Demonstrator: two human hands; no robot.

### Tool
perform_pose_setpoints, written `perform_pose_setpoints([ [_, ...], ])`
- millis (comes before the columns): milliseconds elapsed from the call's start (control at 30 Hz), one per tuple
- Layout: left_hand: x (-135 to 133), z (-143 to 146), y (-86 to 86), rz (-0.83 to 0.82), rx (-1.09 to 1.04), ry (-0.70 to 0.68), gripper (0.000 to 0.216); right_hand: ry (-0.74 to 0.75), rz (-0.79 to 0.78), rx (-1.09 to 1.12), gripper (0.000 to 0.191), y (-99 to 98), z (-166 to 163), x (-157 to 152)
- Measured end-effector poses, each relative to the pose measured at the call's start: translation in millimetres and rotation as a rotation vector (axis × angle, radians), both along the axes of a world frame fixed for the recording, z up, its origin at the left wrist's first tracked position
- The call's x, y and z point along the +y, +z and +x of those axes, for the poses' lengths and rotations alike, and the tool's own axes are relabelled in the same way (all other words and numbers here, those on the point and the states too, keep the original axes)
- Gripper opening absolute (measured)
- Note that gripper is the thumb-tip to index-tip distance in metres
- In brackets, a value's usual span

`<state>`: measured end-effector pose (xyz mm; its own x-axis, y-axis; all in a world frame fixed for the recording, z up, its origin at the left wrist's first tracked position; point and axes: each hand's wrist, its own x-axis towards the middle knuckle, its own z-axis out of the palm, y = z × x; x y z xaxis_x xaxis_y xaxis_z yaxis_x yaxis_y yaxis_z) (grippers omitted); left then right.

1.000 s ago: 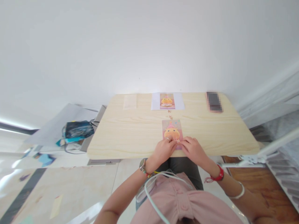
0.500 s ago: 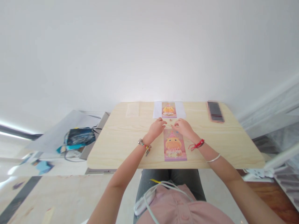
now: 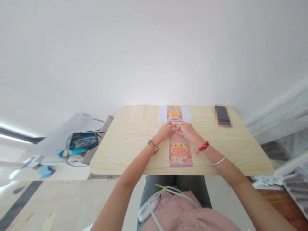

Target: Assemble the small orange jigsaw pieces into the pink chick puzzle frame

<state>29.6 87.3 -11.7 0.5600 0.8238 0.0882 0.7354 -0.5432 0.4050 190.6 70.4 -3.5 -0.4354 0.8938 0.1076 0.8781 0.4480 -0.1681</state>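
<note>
My left hand (image 3: 166, 131) and my right hand (image 3: 188, 131) meet over the far end of a pink card (image 3: 179, 150), their fingertips nearly touching. The card lies flat near the table's front edge and shows an orange cartoon character with a cake and candles. Fingers on both hands are bent and closed; whatever they pinch is too small and covered to make out. Just beyond them a smaller picture (image 3: 174, 114) of the same character lies on a white sheet (image 3: 163, 114). My hands hide the strip of table between the two pictures.
A phone (image 3: 223, 115) lies at the back right of the wooden table (image 3: 130, 144). At the back left is a thin pale, see-through sheet (image 3: 137, 113). A white wall (image 3: 154, 57) rises behind the table. Left of it, a dark bag (image 3: 84, 141) sits on a lower surface.
My left hand has moved right, towards my right hand, and their fingertips are now close together. The small bits on the table between the pictures are now covered.
</note>
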Motion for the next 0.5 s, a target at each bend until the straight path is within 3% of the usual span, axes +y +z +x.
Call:
perform_pose_setpoints([
  [167,-15,-7,8.5,0.023,-0.091,0.008,0.017,0.111,0.094,-0.027,0.019,11.9,1,-11],
  [500,-95,-21,21.7,-0.078,-0.299,0.144,0.013,0.291,0.096,0.064,0.02,26.7,2,-73],
])
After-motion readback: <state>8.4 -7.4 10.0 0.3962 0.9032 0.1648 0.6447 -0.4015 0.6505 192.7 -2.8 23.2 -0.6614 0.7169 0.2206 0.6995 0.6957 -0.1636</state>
